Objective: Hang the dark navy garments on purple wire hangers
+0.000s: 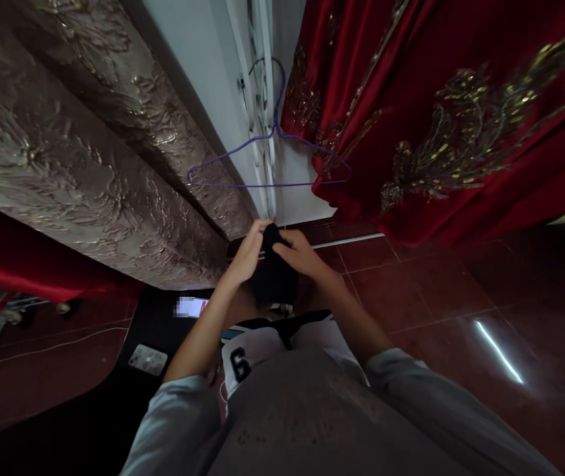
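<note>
Black garment (pixel 275 274) bunched between both hands over lap. Left hand (pixel 248 254) pinches its top edge, fingers closed; right hand (pixel 298 253) clamps opposite side. Purple wire hanger (pixel 268 155) hangs on white door (pixel 262 99) above, beside red embroidered curtain (pixel 441 119).

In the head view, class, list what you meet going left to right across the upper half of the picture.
Grey embossed curtain → purple wire hanger on the white door frame → red gold-embroidered curtain.
</note>
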Available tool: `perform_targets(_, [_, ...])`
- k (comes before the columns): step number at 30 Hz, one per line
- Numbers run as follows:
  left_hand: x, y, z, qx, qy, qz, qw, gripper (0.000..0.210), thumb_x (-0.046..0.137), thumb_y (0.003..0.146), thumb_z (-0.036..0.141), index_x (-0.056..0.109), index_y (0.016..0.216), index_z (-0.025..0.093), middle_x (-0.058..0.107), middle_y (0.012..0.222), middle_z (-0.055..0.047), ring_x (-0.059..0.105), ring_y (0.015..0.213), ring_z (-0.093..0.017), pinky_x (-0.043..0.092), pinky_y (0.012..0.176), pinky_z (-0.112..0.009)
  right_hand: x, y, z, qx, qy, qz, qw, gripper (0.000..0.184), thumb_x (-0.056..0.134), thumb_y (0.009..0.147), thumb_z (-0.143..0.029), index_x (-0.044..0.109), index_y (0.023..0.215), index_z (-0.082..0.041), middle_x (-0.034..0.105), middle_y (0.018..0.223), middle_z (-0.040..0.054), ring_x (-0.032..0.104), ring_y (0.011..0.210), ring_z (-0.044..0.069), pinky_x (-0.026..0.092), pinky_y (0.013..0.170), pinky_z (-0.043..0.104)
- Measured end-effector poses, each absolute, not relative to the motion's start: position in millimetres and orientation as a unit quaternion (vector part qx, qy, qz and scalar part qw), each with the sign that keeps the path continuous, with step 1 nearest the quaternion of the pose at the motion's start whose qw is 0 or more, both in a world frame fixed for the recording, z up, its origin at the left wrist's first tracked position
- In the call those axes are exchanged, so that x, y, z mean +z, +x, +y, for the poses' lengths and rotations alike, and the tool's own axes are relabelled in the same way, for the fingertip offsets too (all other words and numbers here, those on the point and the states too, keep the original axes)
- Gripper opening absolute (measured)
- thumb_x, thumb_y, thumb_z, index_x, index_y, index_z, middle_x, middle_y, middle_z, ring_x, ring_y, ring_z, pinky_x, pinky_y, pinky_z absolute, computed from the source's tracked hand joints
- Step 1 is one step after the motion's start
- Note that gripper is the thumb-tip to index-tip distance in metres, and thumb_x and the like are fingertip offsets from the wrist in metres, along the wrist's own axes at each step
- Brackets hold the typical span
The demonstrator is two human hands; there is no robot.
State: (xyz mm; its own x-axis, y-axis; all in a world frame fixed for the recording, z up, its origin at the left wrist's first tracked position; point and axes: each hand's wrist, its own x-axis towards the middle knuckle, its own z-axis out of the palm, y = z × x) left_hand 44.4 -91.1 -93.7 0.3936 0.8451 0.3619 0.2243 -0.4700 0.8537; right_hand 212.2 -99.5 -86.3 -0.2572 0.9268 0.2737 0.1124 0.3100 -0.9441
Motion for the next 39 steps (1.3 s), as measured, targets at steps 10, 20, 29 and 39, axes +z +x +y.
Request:
perform_targets(10, [-115,5,-127,0.187,0.803,0.412,0.388,0.036,0.058,0.098,0.050,0.069,0.111,0.018,0.075,0.104,-0.008,0.069,0.091,-0.026,0.054,0.084,-0.037,-104,231,13,0.327,-0.462,-0.572,0.594,0.011,0.056,0.083,-0.026,0.065,0.081,-0.019,0.068,0.086,0.0041,0.063,0.087,0.017,0.051,0.090,0.032])
perform_targets(20, [-81,-67,-67,0.268,0.793,0.518,0.179,0.024,0.049,0.094,0.031,0.061,0.077,0.020,0.072,0.098,-0.012,0.068,0.098,-0.028,0.051,0.097,-0.042,-78,301,-41,0.224,-0.523,-0.612,0.549,0.038,0.063,0.081,-0.029,0.035,0.057,-0.021,0.029,0.057,-0.0048,0.030,0.057,0.010,0.022,0.056,0.028])
perform_targets(29, [0,-5,-23,0.429,0.806,0.393,0.104,0.034,0.055,0.087,0.012,0.063,0.118,0.022,0.072,0.107,-0.007,0.068,0.106,-0.024,0.050,0.104,-0.042,-67,285,-73,0.262,-0.465,-0.679,0.504,0.018,0.059,0.091,-0.035,0.070,0.087,-0.021,0.067,0.080,0.0009,0.063,0.077,0.017,0.051,0.073,0.032])
perform_targets(39, [4,-17,-2,0.493,0.763,0.412,0.065,0.018,0.074,0.086,0.039,0.068,0.095,0.025,0.067,0.107,-0.010,0.061,0.112,-0.032,0.048,0.107,-0.053,-3,386,-89,0.255,-0.509,-0.657,0.495,0.022,0.075,0.085,-0.044,0.077,0.090,-0.023,0.075,0.086,0.0064,0.072,0.075,0.021,0.061,0.070,0.039])
